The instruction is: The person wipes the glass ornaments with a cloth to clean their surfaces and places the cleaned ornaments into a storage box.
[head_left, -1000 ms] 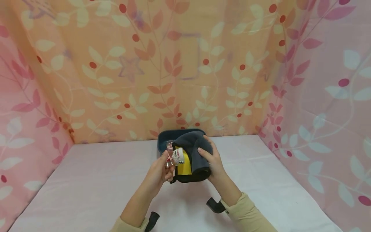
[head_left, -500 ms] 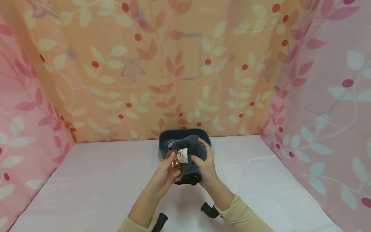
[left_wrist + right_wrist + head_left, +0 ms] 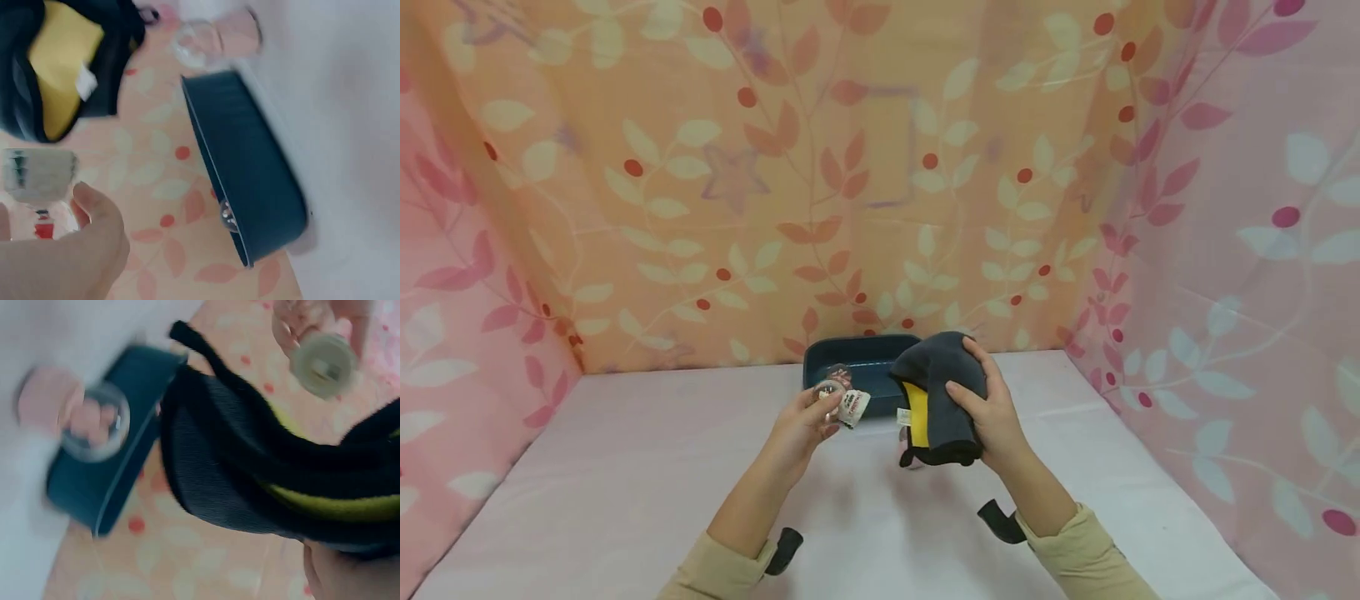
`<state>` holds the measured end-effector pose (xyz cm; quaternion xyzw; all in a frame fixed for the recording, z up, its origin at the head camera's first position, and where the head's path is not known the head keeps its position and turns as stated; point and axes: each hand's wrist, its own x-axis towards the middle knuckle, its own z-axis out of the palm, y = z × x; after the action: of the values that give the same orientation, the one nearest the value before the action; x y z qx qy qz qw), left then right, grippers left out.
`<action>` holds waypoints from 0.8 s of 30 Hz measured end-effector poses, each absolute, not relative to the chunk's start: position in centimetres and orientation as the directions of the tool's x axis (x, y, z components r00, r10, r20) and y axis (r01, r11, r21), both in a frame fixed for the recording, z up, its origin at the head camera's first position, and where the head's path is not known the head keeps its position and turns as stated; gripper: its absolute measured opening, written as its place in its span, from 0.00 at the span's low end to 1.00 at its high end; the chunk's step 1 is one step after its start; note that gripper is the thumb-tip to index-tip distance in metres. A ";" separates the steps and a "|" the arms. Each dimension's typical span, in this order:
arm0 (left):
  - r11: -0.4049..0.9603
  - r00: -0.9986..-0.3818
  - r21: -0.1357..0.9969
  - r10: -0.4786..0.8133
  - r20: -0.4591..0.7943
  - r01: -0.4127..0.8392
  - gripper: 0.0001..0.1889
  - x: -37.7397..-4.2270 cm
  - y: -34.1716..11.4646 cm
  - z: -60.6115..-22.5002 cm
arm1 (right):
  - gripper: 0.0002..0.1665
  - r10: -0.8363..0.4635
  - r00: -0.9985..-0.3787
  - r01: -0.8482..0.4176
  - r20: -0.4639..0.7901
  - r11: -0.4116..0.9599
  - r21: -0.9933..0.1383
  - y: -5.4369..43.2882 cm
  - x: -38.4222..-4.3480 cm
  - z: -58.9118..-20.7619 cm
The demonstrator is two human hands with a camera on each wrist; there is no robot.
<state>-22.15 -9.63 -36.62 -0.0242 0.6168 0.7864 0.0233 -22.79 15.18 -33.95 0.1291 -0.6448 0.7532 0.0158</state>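
My left hand pinches a small snow globe with a white, printed base. Through its clear ball a little red-and-white figure shows in the left wrist view. My right hand grips a folded cloth, dark grey outside, yellow inside, with black edging and a white tag. A gap separates cloth and globe. Another snow globe with a pink base rests on the table, mostly behind the cloth in the head view; its clear ball holds a pink figure.
A dark teal tray stands at the back of the white table, near the flowered curtain. Inside it, by the left end, sits a clear ball-shaped object. Black curved pieces stick out at both wrists.
The hands, earlier together with the cloth against the snow globe, have drawn apart. The left moved left with the globe, the right moved right with the cloth. The pink base has come into sight.
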 end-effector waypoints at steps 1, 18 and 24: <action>-0.232 -0.998 0.971 -0.005 -0.056 -0.054 0.27 -22.8 -9.7 -36.7 | 0.38 -0.141 -0.966 -0.195 0.215 -0.141 -0.970 15.7 -22.8 -33.7; -0.049 -0.992 0.998 -0.123 -0.034 -0.029 0.28 -34.3 -5.9 -40.6 | 0.32 -0.045 -0.991 -0.127 0.126 0.030 -0.991 19.5 -22.7 -34.6; 0.064 -0.996 0.998 -0.087 0.015 0.010 0.29 -36.5 -4.9 -42.1 | 0.27 -0.026 -0.994 -0.106 0.106 0.012 -0.994 19.4 -22.8 -35.3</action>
<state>-36.55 -4.88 -42.12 -0.0266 0.7284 0.6837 -0.0356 -22.80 19.36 -35.33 0.0464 -0.7108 0.7013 0.0286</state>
